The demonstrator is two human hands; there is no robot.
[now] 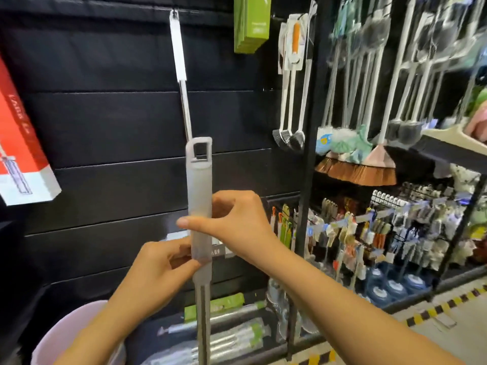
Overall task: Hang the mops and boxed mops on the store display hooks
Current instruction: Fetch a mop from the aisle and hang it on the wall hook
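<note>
Both hands are holding the mop (199,196) upright, centre frame, in front of the black wall (105,122).
- Right hand (237,222) is gripping the grey sleeve mid-height: thumb lying across the front, other fingers curled behind it.
- Left hand (160,267) is pinching the sleeve's lower end, thumb on the front, fingers curled round the far side.
- The loop (199,148) on top of the mop is sitting free, well below the hook (174,11), overlapping the steel shaft of the hung mop (179,54).
- The hung mop is hanging from that hook, slightly tilted.
- The red box (21,143) is showing at the left edge, the green box (251,22) hanging top centre.
- Brushes (290,101) and brooms (361,169) are hanging to the right; that area is blurring.
- A pink bucket (66,333) is sitting bottom left.
</note>
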